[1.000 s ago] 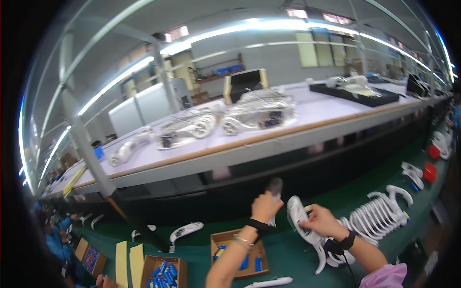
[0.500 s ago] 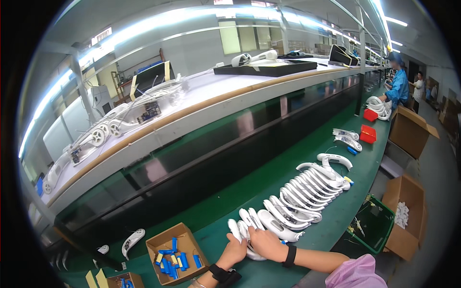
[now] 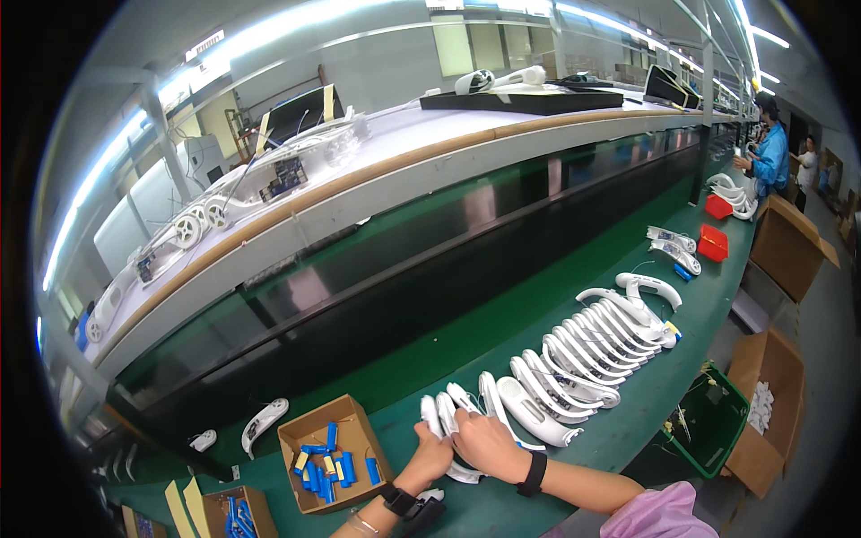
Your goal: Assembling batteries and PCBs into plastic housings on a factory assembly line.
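Observation:
At the near end of the bench, my left hand has its fingers closed around a slim white curved plastic shell. My right hand is beside it, fingers bent and pressed against the neighbouring white shell; its fingertips are partly hidden. Just beyond my right fingers stands another curved shell. A broader white shell with an oval recess lies to its right. From there a long row of similar shells, some with thin wires, runs away to the right.
A cardboard box of blue cylindrical cells is left of my hands, with a second box nearer. A black conveyor strip runs behind the green bench. Right of the bench stand a green crate and cartons. A co-worker in blue stands far right.
The view has swung slightly left. Both my hands have shifted left relative to the shell row, and a slim shell now stands apart between my right hand and the broad shell.

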Action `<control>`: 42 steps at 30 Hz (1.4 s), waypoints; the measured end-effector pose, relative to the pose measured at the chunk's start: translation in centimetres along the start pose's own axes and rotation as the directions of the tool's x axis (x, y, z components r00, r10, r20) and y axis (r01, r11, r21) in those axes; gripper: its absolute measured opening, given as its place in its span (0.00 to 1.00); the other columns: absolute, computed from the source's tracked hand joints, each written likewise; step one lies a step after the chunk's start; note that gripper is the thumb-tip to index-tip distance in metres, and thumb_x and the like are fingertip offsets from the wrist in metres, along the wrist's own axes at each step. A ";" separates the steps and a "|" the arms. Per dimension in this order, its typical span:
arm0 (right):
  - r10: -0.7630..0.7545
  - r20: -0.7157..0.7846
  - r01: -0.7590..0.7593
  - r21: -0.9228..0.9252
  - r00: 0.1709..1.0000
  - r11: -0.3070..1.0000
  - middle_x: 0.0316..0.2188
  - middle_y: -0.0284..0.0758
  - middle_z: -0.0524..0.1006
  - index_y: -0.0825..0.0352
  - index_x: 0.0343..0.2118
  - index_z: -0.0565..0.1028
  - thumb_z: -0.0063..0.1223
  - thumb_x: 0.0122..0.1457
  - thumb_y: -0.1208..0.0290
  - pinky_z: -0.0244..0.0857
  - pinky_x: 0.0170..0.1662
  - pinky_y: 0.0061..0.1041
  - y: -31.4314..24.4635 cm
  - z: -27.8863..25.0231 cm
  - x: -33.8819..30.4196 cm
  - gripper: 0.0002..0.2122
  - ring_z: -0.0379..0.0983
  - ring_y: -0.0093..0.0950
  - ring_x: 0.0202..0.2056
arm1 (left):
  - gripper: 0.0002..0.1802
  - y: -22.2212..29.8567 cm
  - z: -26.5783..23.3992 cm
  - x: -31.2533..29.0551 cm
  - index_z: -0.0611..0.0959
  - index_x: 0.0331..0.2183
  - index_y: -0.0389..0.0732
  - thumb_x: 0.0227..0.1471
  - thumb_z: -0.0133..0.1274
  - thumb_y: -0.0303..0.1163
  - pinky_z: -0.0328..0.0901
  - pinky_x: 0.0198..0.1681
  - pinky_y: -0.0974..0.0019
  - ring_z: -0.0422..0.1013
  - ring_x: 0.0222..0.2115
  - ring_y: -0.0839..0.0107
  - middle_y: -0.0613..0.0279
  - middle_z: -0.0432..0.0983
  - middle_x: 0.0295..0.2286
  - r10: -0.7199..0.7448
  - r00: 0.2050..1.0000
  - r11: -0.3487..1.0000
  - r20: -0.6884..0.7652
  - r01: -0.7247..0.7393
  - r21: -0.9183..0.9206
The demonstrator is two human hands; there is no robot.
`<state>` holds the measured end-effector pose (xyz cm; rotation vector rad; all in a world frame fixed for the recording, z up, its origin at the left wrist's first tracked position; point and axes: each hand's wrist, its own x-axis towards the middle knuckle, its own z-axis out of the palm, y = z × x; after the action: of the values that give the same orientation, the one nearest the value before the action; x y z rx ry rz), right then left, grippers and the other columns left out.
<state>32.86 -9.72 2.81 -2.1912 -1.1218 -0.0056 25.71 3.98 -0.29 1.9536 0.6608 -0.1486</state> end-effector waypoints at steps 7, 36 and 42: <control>0.092 0.153 -0.095 0.014 0.984 0.995 0.23 0.56 0.77 0.76 0.30 0.74 0.62 0.55 0.64 0.71 0.35 0.47 2.1 -2.3 -1.5 0.16 0.77 0.53 0.29 | 0.45 -2.1 3.3 1.2 0.47 0.63 0.26 0.54 0.52 0.33 0.26 0.71 0.47 0.29 0.67 0.33 0.24 0.36 0.64 0.156 0.987 0.965 -0.035 -0.160 -0.208; -0.155 0.533 -0.216 0.569 0.832 0.793 0.36 0.49 0.77 0.75 0.69 0.39 0.47 0.63 0.82 0.71 0.39 0.37 -11.4 -1.4 -12.8 0.37 0.77 0.48 0.34 | 0.10 -3.3 -4.5 -22.4 0.82 0.39 0.39 0.52 0.62 0.24 0.68 0.32 0.67 0.73 0.27 0.65 0.57 0.76 0.30 0.218 0.973 0.954 -0.080 -0.229 -0.191; -0.114 0.495 -0.195 0.530 0.862 0.826 0.35 0.46 0.77 0.76 0.69 0.43 0.54 0.61 0.80 0.71 0.38 0.36 -11.5 -0.6 -13.3 0.38 0.78 0.45 0.34 | 0.07 -4.3 -3.5 -23.3 0.83 0.35 0.37 0.52 0.62 0.22 0.71 0.31 0.64 0.77 0.30 0.60 0.54 0.79 0.33 0.293 0.938 0.952 -0.186 -0.304 -0.033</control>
<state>16.27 -14.93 5.80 -1.6950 -1.1531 0.8735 3.28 -0.48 6.86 1.9970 0.4691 0.2359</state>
